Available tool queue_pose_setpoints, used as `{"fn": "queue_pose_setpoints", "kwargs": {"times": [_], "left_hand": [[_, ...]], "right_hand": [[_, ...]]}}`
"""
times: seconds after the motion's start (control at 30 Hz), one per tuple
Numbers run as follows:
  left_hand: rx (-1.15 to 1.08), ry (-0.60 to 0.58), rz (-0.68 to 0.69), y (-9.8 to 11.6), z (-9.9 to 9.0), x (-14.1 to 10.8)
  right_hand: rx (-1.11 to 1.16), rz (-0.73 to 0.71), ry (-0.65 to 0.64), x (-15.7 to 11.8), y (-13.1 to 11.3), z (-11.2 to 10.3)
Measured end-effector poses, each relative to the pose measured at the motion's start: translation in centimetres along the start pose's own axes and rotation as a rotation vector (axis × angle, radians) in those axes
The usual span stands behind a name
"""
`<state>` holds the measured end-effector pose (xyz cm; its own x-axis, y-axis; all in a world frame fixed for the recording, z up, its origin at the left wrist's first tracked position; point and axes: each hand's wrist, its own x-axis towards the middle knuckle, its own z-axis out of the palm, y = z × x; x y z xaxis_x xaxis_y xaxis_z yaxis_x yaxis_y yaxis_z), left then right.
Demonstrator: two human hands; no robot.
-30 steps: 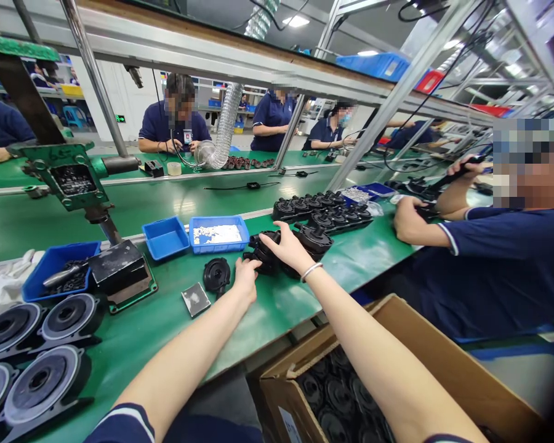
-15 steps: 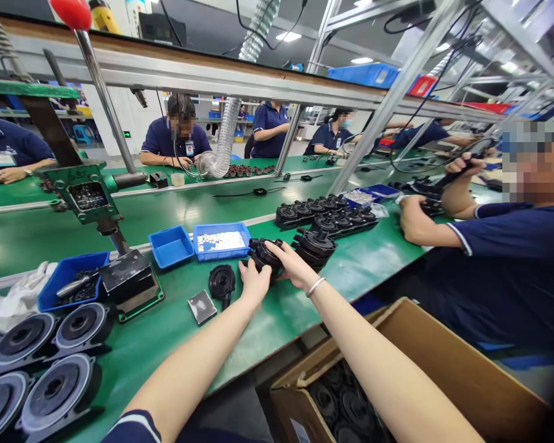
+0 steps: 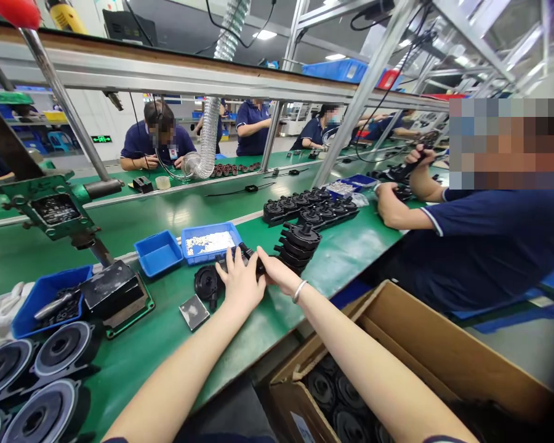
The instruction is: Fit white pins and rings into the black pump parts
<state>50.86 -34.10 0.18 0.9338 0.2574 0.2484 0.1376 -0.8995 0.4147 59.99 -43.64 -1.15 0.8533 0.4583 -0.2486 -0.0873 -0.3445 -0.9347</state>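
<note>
Two bare hands, yours, showed in the head view. Between them: one black housing (image 3: 246,250), mostly covered by fingers, low over the green bench (image 3: 258,344), behind the front edge. One round black part (image 3: 206,283) lay just left of it; contact between the two, can't tell. One small square block (image 3: 194,312) sat in front of that. One stack of black parts (image 3: 300,246) stood right of your hands, several high, exact count unclear. Two rows of black units (image 3: 311,206) ran farther back.

Three blue trays near you: one with white bits (image 3: 211,241) behind your hands, one plain blue tray (image 3: 159,253) beside it, one with dark pieces (image 3: 50,301) by the press (image 3: 50,209). Four grey-rimmed round parts (image 3: 64,349) showed lower left, some cut off by the edge. One cardboard box (image 3: 425,332) stood at lower right, black round parts inside. One co-worker (image 3: 484,246) sat on your right; at least three others were across the line.

Pose: your forearms slanted inward from the lower corners, hands close together. Your left hand (image 3: 240,280) lay back up, fingers fanned over the housing. Your right hand (image 3: 279,275), bracelet (image 3: 300,291) at the wrist, met it from the right; most fingers were hidden, so can't tell whether it pinched.
</note>
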Motion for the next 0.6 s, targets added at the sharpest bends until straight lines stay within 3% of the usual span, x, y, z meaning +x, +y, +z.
{"fn": "queue_pose_setpoints", "kwargs": {"times": [0.13, 0.17, 0.23, 0.27, 0.3, 0.37, 0.43, 0.5, 0.53, 0.6], "left_hand": [[0.095, 0.036, 0.054, -0.5, 0.7, -0.1], [0.109, 0.048, 0.068, -0.5, 0.8, 0.0], [0.124, 0.074, 0.093, -0.3, 0.9, 0.0], [0.125, 0.089, 0.101, -0.2, 0.9, 0.1], [0.120, 0.109, 0.109, 0.0, 0.9, 0.0], [0.079, 0.152, 0.144, 0.5, 0.8, -0.3], [-0.041, 0.133, 0.264, 1.0, 1.1, -0.9], [-0.286, -0.029, 0.409, 1.7, 2.1, -1.7], [-0.464, -0.153, 0.411, 2.2, 2.9, -1.9], [-0.948, -0.384, 0.144, 3.4, 4.9, -2.0]], "right_hand": [[-0.248, -0.229, 0.160, -3.6, -2.7, -3.1], [-0.322, -0.340, 0.262, -4.2, -3.5, -4.2], [-0.591, -0.656, 0.601, -4.6, -4.6, -6.8], [-0.696, -0.729, 0.739, -4.2, -4.7, -8.1], [-0.760, -0.750, 0.792, -3.6, -4.6, -9.3], [-0.753, -0.672, 0.650, -1.9, -3.6, -11.4], [-0.645, -0.529, 0.533, -0.3, -2.2, -12.8], [-0.550, -0.430, 0.544, 0.7, -1.1, -13.6], [-0.521, -0.409, 0.569, 0.9, -0.8, -13.8], [-0.494, -0.403, 0.580, 1.0, -0.5, -13.9]]}}
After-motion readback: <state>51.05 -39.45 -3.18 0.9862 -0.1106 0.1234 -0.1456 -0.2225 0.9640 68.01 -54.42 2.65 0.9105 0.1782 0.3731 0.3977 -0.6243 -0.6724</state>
